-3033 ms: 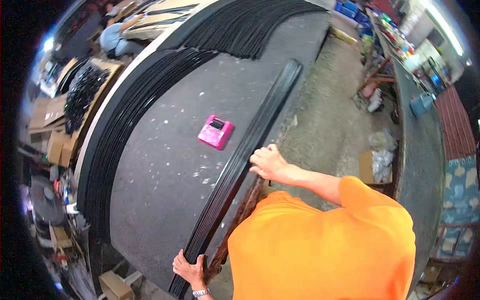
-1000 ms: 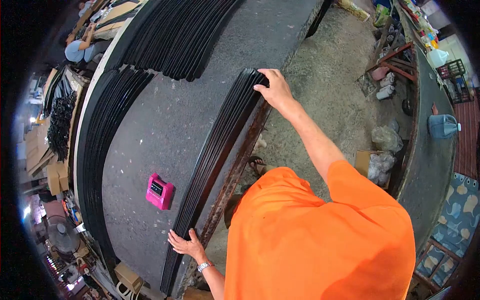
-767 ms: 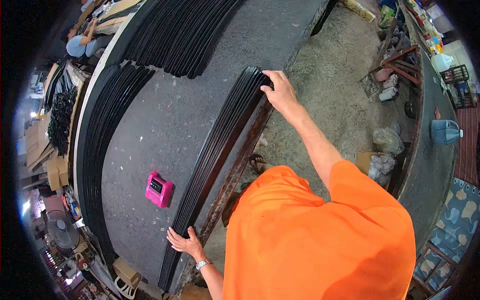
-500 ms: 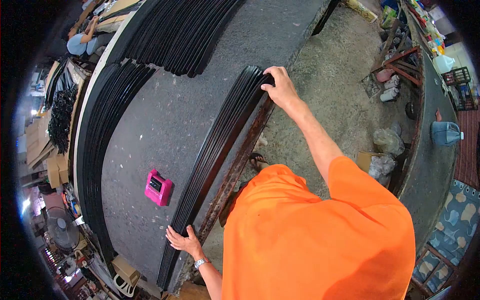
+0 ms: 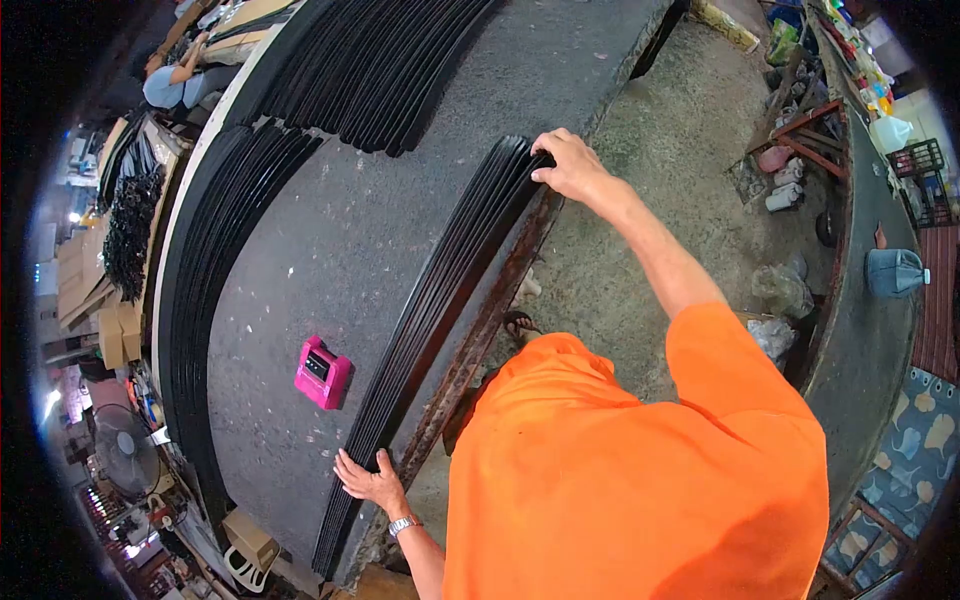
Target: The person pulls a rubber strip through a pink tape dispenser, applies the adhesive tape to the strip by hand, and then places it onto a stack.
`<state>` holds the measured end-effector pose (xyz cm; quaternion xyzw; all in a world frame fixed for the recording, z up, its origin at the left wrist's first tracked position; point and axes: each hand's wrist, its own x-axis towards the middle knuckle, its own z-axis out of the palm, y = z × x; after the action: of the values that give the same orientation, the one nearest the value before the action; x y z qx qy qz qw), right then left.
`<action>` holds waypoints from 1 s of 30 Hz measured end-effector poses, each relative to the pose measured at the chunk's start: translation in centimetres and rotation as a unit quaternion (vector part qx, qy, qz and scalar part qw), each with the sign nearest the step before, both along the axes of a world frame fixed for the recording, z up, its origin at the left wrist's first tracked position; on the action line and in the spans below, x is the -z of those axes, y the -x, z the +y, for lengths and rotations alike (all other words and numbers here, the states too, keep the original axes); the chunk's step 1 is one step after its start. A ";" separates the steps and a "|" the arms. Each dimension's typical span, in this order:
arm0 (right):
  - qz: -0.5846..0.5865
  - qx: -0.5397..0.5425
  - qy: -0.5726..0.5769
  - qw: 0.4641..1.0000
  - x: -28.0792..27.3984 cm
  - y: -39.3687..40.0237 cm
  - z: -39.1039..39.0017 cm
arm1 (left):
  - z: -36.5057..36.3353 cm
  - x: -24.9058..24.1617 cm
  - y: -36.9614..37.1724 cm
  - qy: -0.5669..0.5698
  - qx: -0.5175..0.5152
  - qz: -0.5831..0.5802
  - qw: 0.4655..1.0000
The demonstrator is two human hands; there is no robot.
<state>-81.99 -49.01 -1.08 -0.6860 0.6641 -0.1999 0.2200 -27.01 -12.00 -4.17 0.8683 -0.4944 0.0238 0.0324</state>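
Note:
A bundle of long black strips (image 5: 430,310) lies along the near edge of the dark tabletop (image 5: 290,270). My right hand (image 5: 568,165) grips the strips' far end, its fingers curled over them. Lower down, my left hand (image 5: 372,484), with a wristwatch on the wrist, rests on the bundle with its fingers and thumb spread. A pink device (image 5: 323,373) with a dark panel lies on the table to the left of the bundle.
More black strips (image 5: 370,70) lie at the table's far side, with another row (image 5: 195,270) along the left. A person (image 5: 180,85) is at the upper left. A fan (image 5: 125,445) stands lower left. On the right bench (image 5: 865,350) is a blue jug (image 5: 893,273).
The whole view has shifted slightly. Both hands remain at about the same places on the bundle.

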 end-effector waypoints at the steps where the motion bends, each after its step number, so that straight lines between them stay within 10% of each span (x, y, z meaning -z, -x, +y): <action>1: 0.005 -0.011 -0.041 0.999 -0.4 0.2 -0.4 | 0.0 -0.2 0.1 -0.002 0.000 0.001 1.000; 11: 0.071 -0.074 -0.007 0.995 -3.1 -0.6 -2.9 | -0.9 -2.1 3.9 0.030 0.015 0.020 0.999; 22: -0.124 -0.026 0.186 0.974 -11.8 -4.6 -2.1 | -4.1 -3.6 4.7 0.131 0.051 0.062 0.988; 30: -0.221 0.043 0.126 0.966 -12.4 -3.9 -2.3 | -5.6 -7.9 1.2 0.093 0.083 0.194 0.973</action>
<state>-78.07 -51.30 11.36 -0.6178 0.5970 -0.4379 0.2647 -28.19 -17.64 3.71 0.8054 -0.5447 -0.1021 0.2103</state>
